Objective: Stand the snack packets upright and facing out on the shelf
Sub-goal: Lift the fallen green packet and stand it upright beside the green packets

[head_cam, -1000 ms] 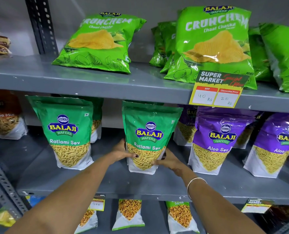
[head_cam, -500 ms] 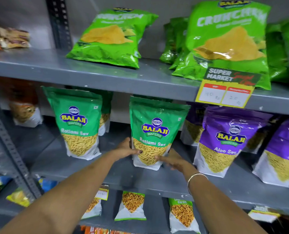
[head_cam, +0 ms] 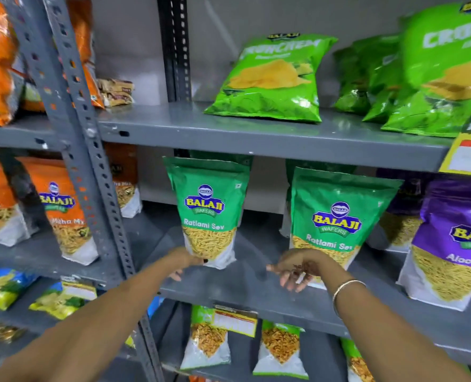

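Observation:
Two green Ratlami Sev packets stand upright and face out on the middle shelf (head_cam: 256, 288). My left hand (head_cam: 186, 263) is at the lower left corner of the left packet (head_cam: 208, 205); its thumb touches the packet's front and one finger shows below it. My right hand (head_cam: 297, 267) hovers with fingers spread in front of the lower left corner of the right packet (head_cam: 339, 216) and holds nothing. A purple Aloo Sev packet (head_cam: 454, 244) stands upright at the right.
Green Crunchem chip bags (head_cam: 273, 81) lean on the top shelf. A perforated grey upright (head_cam: 91, 172) divides off the left bay, which holds orange Mitha Mix packets (head_cam: 63, 210). More packets stand on the bottom shelf (head_cam: 209, 343). A yellow price tag (head_cam: 465, 155) hangs at the right.
Both hands have let go of the right Ratlami Sev packet. The view has swung left. My left hand has moved across to the left packet, and my right hand has drawn back and opened.

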{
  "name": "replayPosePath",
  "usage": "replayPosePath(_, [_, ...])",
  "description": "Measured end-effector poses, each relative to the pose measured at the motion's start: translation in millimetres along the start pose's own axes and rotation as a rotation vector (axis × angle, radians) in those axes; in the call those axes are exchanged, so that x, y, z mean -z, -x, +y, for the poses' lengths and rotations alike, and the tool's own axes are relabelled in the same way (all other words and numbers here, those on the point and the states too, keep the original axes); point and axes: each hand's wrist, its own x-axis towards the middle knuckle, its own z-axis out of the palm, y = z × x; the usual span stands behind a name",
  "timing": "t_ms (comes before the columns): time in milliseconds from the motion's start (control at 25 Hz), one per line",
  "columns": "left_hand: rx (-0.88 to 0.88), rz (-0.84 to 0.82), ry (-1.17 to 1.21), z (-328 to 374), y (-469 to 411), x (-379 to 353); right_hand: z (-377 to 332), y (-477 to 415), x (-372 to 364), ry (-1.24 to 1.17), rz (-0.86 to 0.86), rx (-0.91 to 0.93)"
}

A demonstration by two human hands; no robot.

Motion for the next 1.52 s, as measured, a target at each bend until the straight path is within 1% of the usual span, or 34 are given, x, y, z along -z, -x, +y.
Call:
replayPosePath(80, [-0.113, 0.061, 0.066, -18.4, -22.8, 30.2, -40.5, -15.7, -30.6, -0.085, 0.208, 0.141])
replayPosePath(160, [-0.229, 0.044, 0.160, -23.8, -39.2, 45.8, -70.9, -35.2, -56.4, -0.220, 0.347, 0.244])
replayPosePath(280, [-0.316, -0.014, 0.241, -21.0, -52.1, 52.9, -96.2, -61.2, -74.9, -0.539, 0.414, 0.355])
replayPosePath(400, [-0.383, -0.184, 0.246, -11.8, -53.7, 47.2, -101.7, -74.5, -80.2, -0.641, 0.434, 0.417])
replayPosePath(440, [-0.396, -0.204, 0.256, -12.1, -56.4, 43.5, -102.3, -77.3, -80.9, -0.648, 0.436, 0.422])
replayPosePath(560, [-0.400, -0.136, 0.312, -18.6, -63.2, 36.4, -98.8, -82.7, -83.8, -0.682, 0.443, 0.444])
replayPosePath(680, [-0.413, -0.102, 0.281, -25.3, -60.9, 38.4, -98.3, -79.0, -90.1, -0.683, 0.467, 0.423])
replayPosePath(880, [-0.404, -0.096, 0.218, -40.7, -27.3, 41.4, -99.8, -44.9, -109.7, -0.601, 0.442, 0.361])
replayPosePath(1160, [-0.419, -0.085, 0.167, -55.1, 2.0, 39.7, -93.2, -12.2, -134.8, -0.508, 0.498, 0.299])
replayPosePath(1320, [-0.438, -0.076, 0.161, -58.0, 10.8, 39.0, -91.6, -7.8, -138.3, -0.464, 0.497, 0.295])
replayPosePath(1520, [-0.427, -0.077, 0.177, -62.0, 9.8, 39.5, -92.8, -8.0, -139.1, -0.490, 0.479, 0.321])
